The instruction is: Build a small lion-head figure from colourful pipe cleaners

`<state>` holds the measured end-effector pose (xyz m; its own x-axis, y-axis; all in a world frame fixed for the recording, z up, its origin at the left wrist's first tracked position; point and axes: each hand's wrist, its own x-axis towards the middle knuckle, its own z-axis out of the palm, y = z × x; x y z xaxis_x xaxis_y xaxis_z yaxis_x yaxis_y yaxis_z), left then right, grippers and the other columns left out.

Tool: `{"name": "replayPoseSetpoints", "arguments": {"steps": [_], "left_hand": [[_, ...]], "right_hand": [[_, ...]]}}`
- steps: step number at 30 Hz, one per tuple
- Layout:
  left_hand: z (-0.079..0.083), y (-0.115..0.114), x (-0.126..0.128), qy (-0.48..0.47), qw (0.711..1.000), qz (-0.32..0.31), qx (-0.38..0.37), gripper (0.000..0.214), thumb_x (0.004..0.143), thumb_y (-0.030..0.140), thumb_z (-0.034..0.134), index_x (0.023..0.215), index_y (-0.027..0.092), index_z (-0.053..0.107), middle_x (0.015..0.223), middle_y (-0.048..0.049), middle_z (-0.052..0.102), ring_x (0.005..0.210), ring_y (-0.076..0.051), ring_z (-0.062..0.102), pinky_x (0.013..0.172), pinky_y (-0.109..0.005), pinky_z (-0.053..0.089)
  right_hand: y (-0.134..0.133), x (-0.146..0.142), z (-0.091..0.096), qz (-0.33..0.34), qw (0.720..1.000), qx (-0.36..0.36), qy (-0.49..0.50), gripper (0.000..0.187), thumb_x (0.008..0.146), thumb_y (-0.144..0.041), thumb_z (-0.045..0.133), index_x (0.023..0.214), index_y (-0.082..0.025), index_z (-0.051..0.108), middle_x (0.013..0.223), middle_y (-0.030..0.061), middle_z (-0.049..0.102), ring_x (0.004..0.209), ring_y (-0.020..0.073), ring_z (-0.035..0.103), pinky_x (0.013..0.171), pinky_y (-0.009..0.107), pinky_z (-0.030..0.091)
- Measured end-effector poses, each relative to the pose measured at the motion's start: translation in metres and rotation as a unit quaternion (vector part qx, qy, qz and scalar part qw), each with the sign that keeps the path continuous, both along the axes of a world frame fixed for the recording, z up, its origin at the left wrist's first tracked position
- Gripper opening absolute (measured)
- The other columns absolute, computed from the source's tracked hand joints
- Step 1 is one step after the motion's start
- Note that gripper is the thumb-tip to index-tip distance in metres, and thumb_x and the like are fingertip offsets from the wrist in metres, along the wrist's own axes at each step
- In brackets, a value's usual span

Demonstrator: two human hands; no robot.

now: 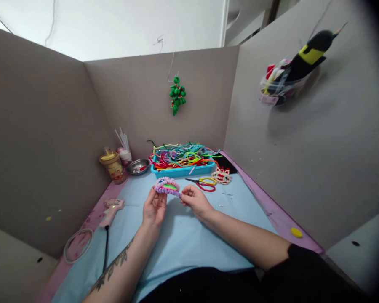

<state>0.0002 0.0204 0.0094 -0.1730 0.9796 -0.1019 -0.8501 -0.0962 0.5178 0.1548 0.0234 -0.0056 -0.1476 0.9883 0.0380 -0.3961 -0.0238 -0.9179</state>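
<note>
A small rainbow-shaped pipe cleaner craft, pink and lilac with green, yellow and blue inside, is held above the blue table cover. My left hand grips its left side between thumb and fingers. At its lower right, my right hand pinches the end of the coiled lilac strip along the bottom edge. Just beyond my right hand lie scissors with one yellow and one red handle. A cream and red pipe cleaner piece rests beside them.
Behind my hands stands a blue tray heaped with colourful pipe cleaners. To the left are a metal bowl, a lidded cup and a pink glue gun with its cord. A yellow cap lies right. Grey partitions enclose the table.
</note>
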Motion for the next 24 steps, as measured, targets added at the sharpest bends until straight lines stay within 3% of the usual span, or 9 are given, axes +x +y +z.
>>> {"name": "replayPoseSetpoints", "arguments": {"steps": [4, 10, 24], "left_hand": [[0.007, -0.003, 0.002, -0.033, 0.998, -0.027, -0.038, 0.011, 0.082, 0.009, 0.053, 0.085, 0.012, 0.062, 0.076, -0.0046, 0.070, 0.067, -0.011, 0.066, 0.068, -0.020, 0.055], [0.007, -0.004, 0.005, -0.028, 0.996, -0.072, -0.035, 0.016, 0.080, 0.008, 0.050, 0.091, 0.011, 0.062, 0.077, -0.0059, 0.069, 0.062, -0.010, 0.065, 0.058, -0.017, 0.054], [-0.005, 0.000, 0.003, 0.001, 0.993, -0.111, -0.032, 0.023, 0.071, 0.007, 0.054, 0.093, 0.014, 0.060, 0.084, -0.0054, 0.066, 0.066, -0.011, 0.064, 0.060, -0.018, 0.055]], "right_hand": [[0.001, -0.002, 0.001, -0.010, 1.000, -0.015, 0.006, 0.040, 0.055, -0.028, 0.075, 0.082, -0.020, 0.047, 0.059, -0.0061, 0.059, 0.051, 0.0106, 0.056, 0.047, 0.019, 0.035], [0.002, 0.003, 0.006, -0.024, 0.999, 0.026, 0.025, 0.037, 0.058, -0.024, 0.072, 0.084, -0.020, 0.046, 0.062, -0.0067, 0.059, 0.055, 0.0096, 0.056, 0.050, 0.019, 0.034], [0.005, 0.006, 0.006, -0.006, 0.998, -0.003, 0.062, 0.033, 0.057, -0.022, 0.073, 0.080, -0.020, 0.049, 0.064, -0.0065, 0.056, 0.054, 0.0078, 0.052, 0.049, 0.018, 0.036]]}}
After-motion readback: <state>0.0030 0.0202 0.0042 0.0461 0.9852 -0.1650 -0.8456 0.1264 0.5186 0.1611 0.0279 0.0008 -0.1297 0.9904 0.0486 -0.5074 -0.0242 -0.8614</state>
